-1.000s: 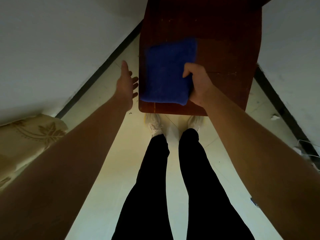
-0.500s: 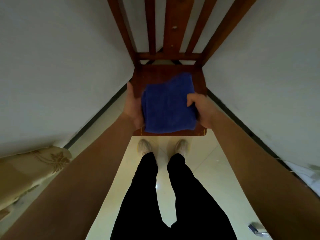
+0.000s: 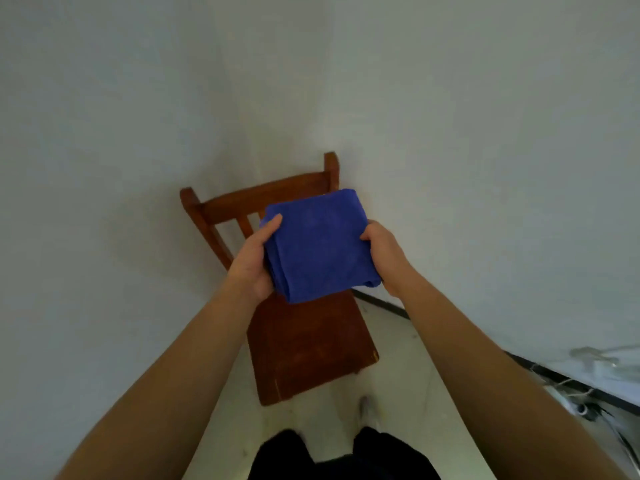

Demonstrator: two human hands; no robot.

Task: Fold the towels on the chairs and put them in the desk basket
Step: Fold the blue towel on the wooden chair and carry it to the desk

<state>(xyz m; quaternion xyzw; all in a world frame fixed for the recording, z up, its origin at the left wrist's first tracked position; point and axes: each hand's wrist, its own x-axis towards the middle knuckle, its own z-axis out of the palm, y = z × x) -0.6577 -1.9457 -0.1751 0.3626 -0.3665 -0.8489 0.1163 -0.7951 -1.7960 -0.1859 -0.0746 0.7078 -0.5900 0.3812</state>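
Observation:
A folded blue towel (image 3: pixel 320 245) is held in the air above the seat of a brown wooden chair (image 3: pixel 308 351). My left hand (image 3: pixel 254 263) grips its left edge, thumb on top. My right hand (image 3: pixel 384 258) grips its right edge. The towel is a thick square with its layers showing along the near left side. The chair seat under it is bare. No basket or desk is in view.
The chair stands in a corner between two white walls (image 3: pixel 485 150). A dark skirting strip (image 3: pixel 384 304) runs along the right wall. Cables and a blurred pale object (image 3: pixel 588 393) lie on the floor at the lower right. My dark-trousered legs (image 3: pixel 343 455) stand before the chair.
The towel lay on the seat with only my right hand on it. Both hands then took it and lifted it off the seat. The view has tilted upward.

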